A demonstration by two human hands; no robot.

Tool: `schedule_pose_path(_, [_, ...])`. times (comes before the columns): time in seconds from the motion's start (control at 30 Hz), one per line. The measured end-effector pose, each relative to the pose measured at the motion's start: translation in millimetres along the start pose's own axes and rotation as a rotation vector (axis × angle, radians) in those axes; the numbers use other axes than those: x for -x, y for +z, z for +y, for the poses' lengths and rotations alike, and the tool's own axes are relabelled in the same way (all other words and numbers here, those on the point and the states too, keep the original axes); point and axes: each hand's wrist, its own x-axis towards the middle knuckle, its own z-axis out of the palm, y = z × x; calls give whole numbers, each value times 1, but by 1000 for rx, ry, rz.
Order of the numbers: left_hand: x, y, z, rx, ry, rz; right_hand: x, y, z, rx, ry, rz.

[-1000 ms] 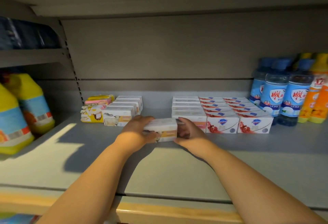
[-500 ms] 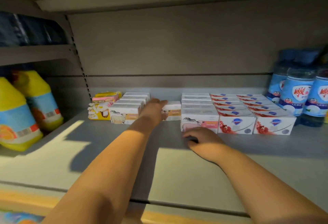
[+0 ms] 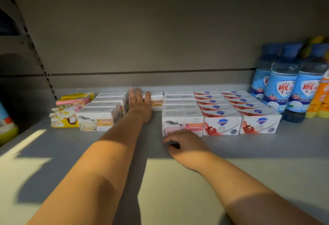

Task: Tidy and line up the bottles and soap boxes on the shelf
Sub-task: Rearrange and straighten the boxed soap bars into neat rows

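My left hand [image 3: 139,102] reaches to the back of the grey shelf [image 3: 106,153], straight fingers pressing a white and orange soap box [image 3: 156,100] near the back wall. That box lies in the gap between a left row of white sheep soap boxes [image 3: 97,120] and a middle row of white and pink soap boxes [image 3: 181,121]. My right hand [image 3: 185,141] rests on the shelf just in front of the middle row, fingers loosely curled and holding nothing. Two rows of white and red soap boxes [image 3: 240,121] follow on the right, then blue-labelled bottles [image 3: 284,89].
Yellow and pink soap packs [image 3: 65,114] sit at the far left of the rows. Orange bottles [image 3: 320,100] stand at the right edge. A yellow jug [image 3: 7,128] shows on the neighbouring shelf at the left. Bare shelf stretches in front of the rows.
My left hand carried the white and orange soap box from the shelf front to the back of the gap. My right hand let go of it and settled on the shelf.
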Motion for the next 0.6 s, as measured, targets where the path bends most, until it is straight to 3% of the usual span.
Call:
schedule_pose_path(0.13, [-12,3,-9,16,67,-25,0,0,-1,-39,-14,9])
schedule_pose_path(0.33, [-5,14,-11,312,122,167,-1,1,1,-79,24,15])
schedule_pose_path(0.6, [20,-16,-17,154,141,321,-1,2,4,-154,60,13])
